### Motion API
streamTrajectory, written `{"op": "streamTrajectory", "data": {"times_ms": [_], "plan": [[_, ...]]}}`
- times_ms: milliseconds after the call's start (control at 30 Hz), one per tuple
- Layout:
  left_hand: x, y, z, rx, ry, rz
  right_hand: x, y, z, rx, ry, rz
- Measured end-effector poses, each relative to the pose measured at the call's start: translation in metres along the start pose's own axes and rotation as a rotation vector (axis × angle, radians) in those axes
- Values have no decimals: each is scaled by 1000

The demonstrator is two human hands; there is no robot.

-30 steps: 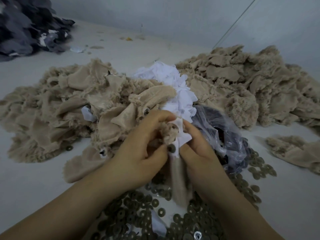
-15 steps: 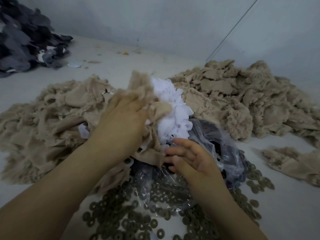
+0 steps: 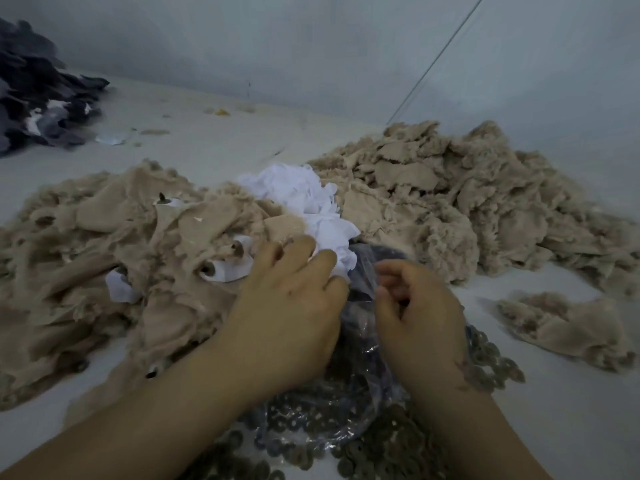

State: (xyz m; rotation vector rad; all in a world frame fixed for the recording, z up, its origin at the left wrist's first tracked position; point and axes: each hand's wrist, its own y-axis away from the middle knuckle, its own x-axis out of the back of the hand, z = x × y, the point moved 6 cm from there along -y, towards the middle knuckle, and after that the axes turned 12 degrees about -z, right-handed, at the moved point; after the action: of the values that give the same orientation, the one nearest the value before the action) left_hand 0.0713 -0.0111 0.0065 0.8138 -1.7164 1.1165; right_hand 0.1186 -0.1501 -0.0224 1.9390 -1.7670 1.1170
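My left hand (image 3: 287,306) reaches forward with its fingertips touching the small white fabric pieces (image 3: 294,188) heaped between two piles. My right hand (image 3: 419,306) has curled fingers that pinch the upper edge of a clear plastic bag (image 3: 346,393). The bag holds dark ring-shaped washers (image 3: 381,455), and several lie spilled around it below my hands. A big pile of tan fuzzy fabric pieces (image 3: 104,237) lies at the left; some carry white backing and dark studs. A second tan pile (image 3: 450,188) lies at the right.
A loose tan piece (image 3: 561,323) lies alone at the right on the pale surface (image 3: 207,140). Dark grey fabric (image 3: 34,98) is heaped at the far left. A grey wall (image 3: 311,46) closes the back, with small scraps along its foot.
A second ago both hands pressed a stud through a tan piece with white backing. My left hand then laid that piece on the left pile and came back to the white pieces. My right hand stayed by the bag.
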Motion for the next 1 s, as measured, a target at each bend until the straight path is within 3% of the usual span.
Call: {"op": "streamTrajectory", "data": {"times_ms": [67,167,267,400,500,633,733,800,900,1000], "plan": [[-10,-4,6,-13,13,-18,7,-16,13,-49,153,35],[-21,-6,8,-28,33,-52,5,-43,42,-259,308,-43],[-34,-6,10,-53,52,-104,-6,-67,69,-448,378,-170],[-47,-3,11,-52,45,-166,-14,-79,91,-553,371,-206],[-49,-3,13,-51,61,-172,-6,-75,84,-479,366,-124],[-47,-3,17,-73,80,-143,14,-56,33,-118,225,110],[-39,-3,15,-61,90,-111,23,-34,-8,50,25,214],[-30,-3,11,-38,231,-61,25,-20,-32,145,-89,251],[-21,2,-7,122,673,2,26,1,-58,282,-339,255],[-27,17,-27,275,1296,53,11,12,-61,143,-748,101]]}}
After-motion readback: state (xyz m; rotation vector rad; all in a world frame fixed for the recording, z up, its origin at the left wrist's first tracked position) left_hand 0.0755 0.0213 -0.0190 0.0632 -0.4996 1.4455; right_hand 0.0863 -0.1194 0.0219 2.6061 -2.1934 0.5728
